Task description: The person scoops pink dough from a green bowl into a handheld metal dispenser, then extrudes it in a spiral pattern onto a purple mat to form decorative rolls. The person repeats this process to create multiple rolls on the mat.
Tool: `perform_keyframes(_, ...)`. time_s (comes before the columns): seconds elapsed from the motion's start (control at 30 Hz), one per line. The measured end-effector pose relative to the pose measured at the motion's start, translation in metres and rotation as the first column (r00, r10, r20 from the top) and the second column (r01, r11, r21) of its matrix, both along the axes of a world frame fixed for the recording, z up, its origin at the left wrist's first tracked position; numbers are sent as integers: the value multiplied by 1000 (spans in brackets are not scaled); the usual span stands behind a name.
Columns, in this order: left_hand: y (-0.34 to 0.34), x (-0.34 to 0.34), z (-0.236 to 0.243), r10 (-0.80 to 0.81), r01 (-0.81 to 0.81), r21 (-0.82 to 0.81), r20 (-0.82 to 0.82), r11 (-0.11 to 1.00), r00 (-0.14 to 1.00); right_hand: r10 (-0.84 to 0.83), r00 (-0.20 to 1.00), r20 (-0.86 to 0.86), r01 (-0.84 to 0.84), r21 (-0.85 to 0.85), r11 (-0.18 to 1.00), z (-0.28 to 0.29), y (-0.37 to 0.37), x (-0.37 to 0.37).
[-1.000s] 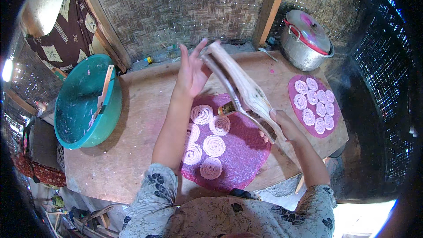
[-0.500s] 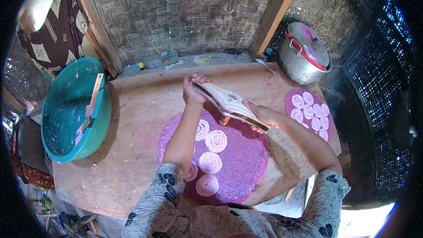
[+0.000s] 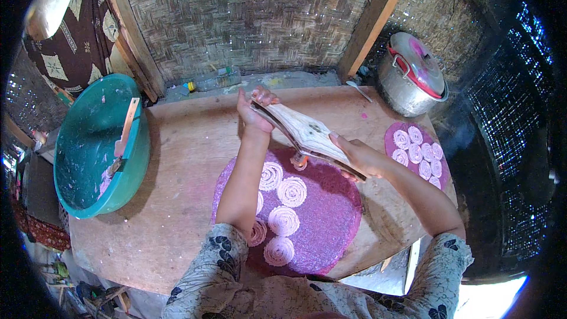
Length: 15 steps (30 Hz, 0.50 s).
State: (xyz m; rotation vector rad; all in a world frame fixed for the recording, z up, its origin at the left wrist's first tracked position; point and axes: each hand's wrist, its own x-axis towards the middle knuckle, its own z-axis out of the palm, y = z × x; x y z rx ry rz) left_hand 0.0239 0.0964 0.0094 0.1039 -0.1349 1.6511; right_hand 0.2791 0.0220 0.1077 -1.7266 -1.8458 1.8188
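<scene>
Both my hands hold a two-handled wooden dough press [image 3: 313,133], tilted down to the right. My left hand [image 3: 258,112] is round its far left end, and my right hand [image 3: 361,159] grips the near right end. Its short round nozzle [image 3: 299,160] points down, with a bit of pale pink dough at its mouth. Below lies a purple-pink, roundish mat [image 3: 328,224] bearing several coiled rounds of dough, such as one dough coil [image 3: 283,220]. My left forearm hides part of the mat and some coils.
A large teal basin [image 3: 139,165] with a dough-smeared wooden paddle [image 3: 126,127] stands at the left. At the back right are a lidded metal pot [image 3: 404,88], a white spoon [image 3: 359,90] and a smaller pink mat [image 3: 394,132] with several coils. A plastic bottle [image 3: 215,81] lies by the woven wall.
The press has tilted a little more, and my left hand has shifted slightly left and away from me. Pale dough now shows at the nozzle. Both hands keep hold.
</scene>
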Motion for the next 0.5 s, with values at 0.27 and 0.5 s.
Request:
perform_keyframes(0.27, 10, 3, 4, -37, 33, 32, 115, 999, 993, -32, 993, 117, 14, 149, 989, 16, 5, -3)
perform_keyframes(0.5, -19, 6, 8, -6, 9, -122, 23, 992, 1000, 37, 998, 57, -41, 70, 997, 11, -9, 7)
